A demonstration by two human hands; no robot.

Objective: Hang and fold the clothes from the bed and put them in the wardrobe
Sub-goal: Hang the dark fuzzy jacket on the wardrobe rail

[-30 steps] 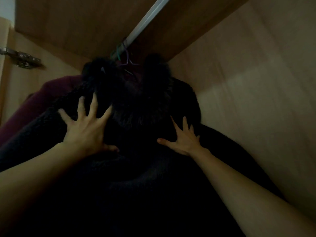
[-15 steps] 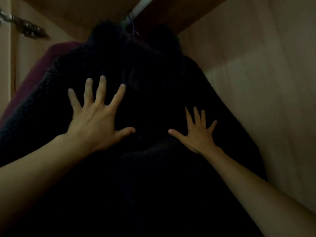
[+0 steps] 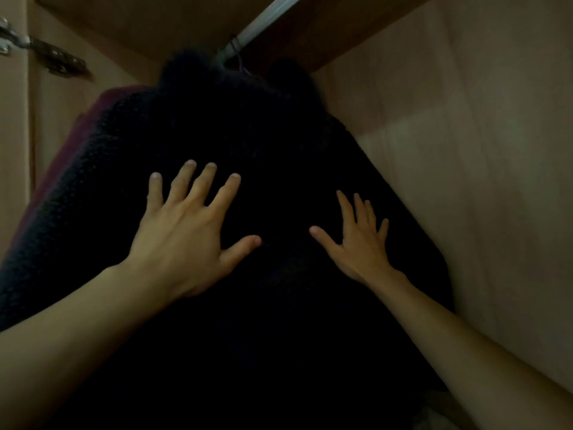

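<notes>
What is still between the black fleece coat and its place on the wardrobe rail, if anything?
Nothing visible. The black fleece coat already hangs under the rail, between a maroon garment and the wardrobe side wall. The left hand and right hand lie flat and open on it.

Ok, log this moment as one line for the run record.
stage: hanging | black fleece coat: on wardrobe rail | left hand: flat on coat, open | right hand: flat on coat, open

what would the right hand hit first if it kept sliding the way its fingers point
The right hand lies flat on the black coat, so it would probably run up the fuzzy fabric toward the collar; depth is unclear.
</notes>
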